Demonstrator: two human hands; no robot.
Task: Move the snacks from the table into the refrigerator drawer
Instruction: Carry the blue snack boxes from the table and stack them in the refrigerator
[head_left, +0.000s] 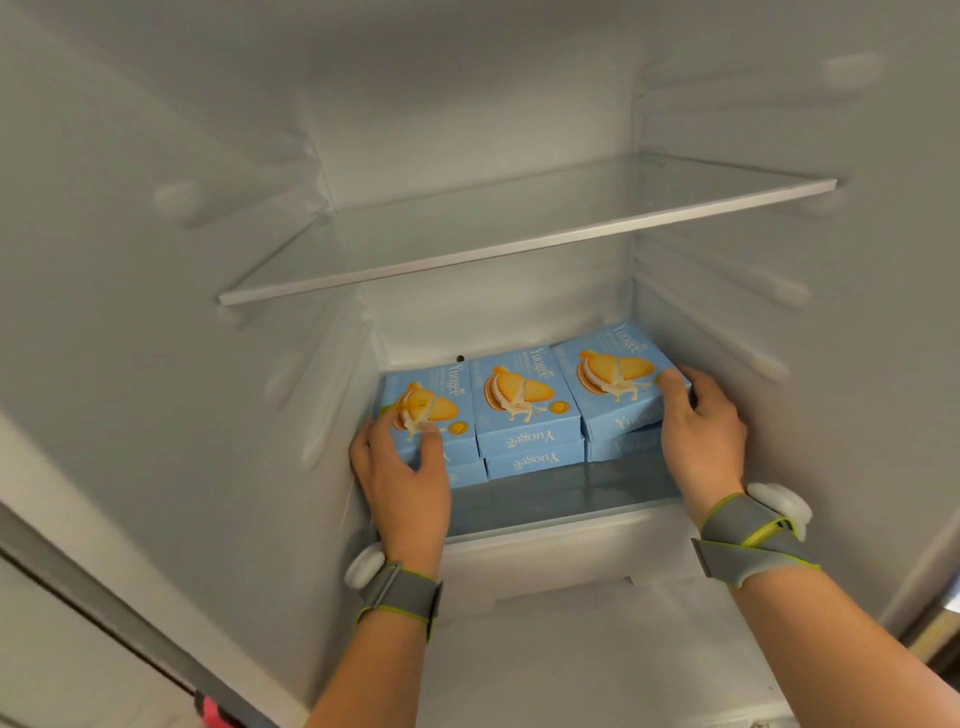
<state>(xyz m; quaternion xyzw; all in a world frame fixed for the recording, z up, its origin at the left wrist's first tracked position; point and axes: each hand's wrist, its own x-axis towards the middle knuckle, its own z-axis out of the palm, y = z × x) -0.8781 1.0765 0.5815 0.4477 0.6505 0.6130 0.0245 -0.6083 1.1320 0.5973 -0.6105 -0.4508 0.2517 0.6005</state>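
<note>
Blue boxes (524, 405) — left hand (402, 478), right hand (698, 421) gripping outermost

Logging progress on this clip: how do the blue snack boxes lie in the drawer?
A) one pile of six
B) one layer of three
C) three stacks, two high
C: three snack boxes lie side by side in the drawer, each with another box's front edge showing beneath; left hand and right hand grip the outer ones.

The drawer (561, 525) holds six blue boxes (524, 400) in three side-by-side stacks of two at its back; the right stack's top box sits tilted.
</note>
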